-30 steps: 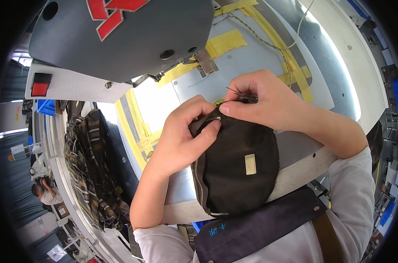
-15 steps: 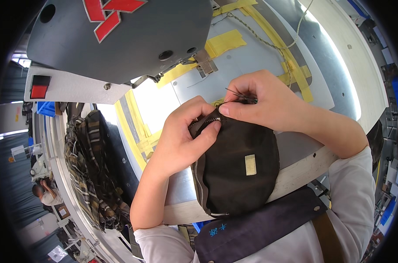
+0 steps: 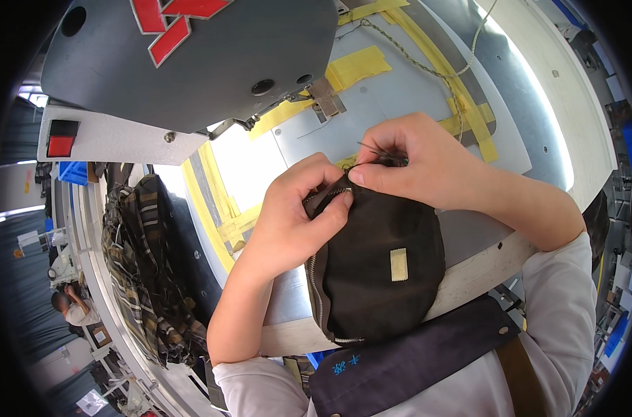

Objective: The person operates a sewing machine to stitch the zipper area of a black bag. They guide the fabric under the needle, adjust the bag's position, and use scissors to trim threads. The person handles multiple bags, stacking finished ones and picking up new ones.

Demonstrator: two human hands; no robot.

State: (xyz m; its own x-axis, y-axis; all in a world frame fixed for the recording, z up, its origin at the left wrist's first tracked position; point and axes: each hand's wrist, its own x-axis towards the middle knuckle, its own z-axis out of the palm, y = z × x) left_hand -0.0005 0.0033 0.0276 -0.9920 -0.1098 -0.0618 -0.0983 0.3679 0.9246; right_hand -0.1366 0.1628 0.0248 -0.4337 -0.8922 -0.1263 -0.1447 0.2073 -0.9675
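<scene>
A dark brown-black zippered pouch [image 3: 371, 257] with a small pale label hangs over the table's near edge, right in front of me. My left hand [image 3: 298, 212] is closed on its upper left edge, thumb on the fabric beside the end of the zipper [image 3: 318, 288]. At the pouch's top edge, my right hand [image 3: 406, 163] is closed with thumb and forefinger together at the seam. Tucked in that hand is a small dark tool with thin points, which looks like thread snips [image 3: 373, 149]; most of it is hidden by the fingers. The fingertips behind the pouch are hidden.
A grey sewing machine head [image 3: 191, 76] with red shapes stands at the upper left, its metal foot [image 3: 325, 101] beyond my hands. Yellow tape [image 3: 358, 69] borders the plate. Plaid fabric [image 3: 146, 271] is heaped at left. A cord [image 3: 413, 59] lies at the far right.
The pouch has shifted very slightly to the right with my left hand. Both hands keep their hold at its top edge.
</scene>
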